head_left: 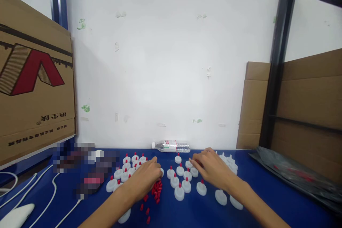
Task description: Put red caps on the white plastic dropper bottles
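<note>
Fingers [197, 157] of the right hand [211, 167] half curled at a white lid [188, 165], left hand [146, 176] bent close by red caps [157, 193], can't tell what either grips.

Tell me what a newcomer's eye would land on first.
Probably the heap of red caps near the left hand, bright against the blue table. Next come the white lids, many red-tipped, spread around both hands. The big cardboard box at far left also stands out.

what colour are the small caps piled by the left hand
The small caps are red, clearest in head view.
</note>
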`<state>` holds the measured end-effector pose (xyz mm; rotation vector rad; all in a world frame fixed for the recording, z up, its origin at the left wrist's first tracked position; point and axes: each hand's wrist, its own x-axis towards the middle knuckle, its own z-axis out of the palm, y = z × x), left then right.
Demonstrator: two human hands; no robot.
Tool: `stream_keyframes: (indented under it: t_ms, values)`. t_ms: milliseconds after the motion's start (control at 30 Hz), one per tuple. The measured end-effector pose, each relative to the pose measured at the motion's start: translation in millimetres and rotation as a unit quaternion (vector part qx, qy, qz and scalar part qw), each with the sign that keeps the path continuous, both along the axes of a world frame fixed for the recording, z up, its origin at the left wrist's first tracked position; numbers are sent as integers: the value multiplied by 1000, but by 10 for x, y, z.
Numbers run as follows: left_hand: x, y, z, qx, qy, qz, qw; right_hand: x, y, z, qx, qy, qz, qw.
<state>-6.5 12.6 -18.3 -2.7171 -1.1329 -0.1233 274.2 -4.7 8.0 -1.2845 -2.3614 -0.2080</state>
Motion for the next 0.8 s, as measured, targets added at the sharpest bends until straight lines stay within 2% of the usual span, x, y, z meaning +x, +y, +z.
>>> stream_keyframes:
  t_ms: [67, 133, 200, 333, 433, 600, 700, 800]
  values:
    - [11, 12, -23, -3, 1, -3, 1000, 109, 12, 70, -114, 22, -2, 993]
    - [27, 16, -37, -5, 2, -5, 1000, 196, 18, 91, -230, 23, 6, 973]
    - [41, 11, -41, -6, 4, -3, 1000, 237, 22, 59, -276, 7, 3, 961]
    - [42, -9, -36, -4, 4, 10, 1000, 253, 32, -12, -281, -1, 7, 960]
    - [12, -1, -45, -8, -1, 18, 1000, 322, 52, 61, -270, 18, -3, 963]
    - [-39, 54, -83, -21, -11, 25, 999, 453, 121, 202, -163, 16, -136, 977]
    - [-34, 53, -78, -22, -11, 34, 999, 445, 160, 118, -155, -26, -194, 968]
    - [-6, -3, -31, -16, -8, 42, 999, 415, 190, -33, -158, -53, -212, 963]
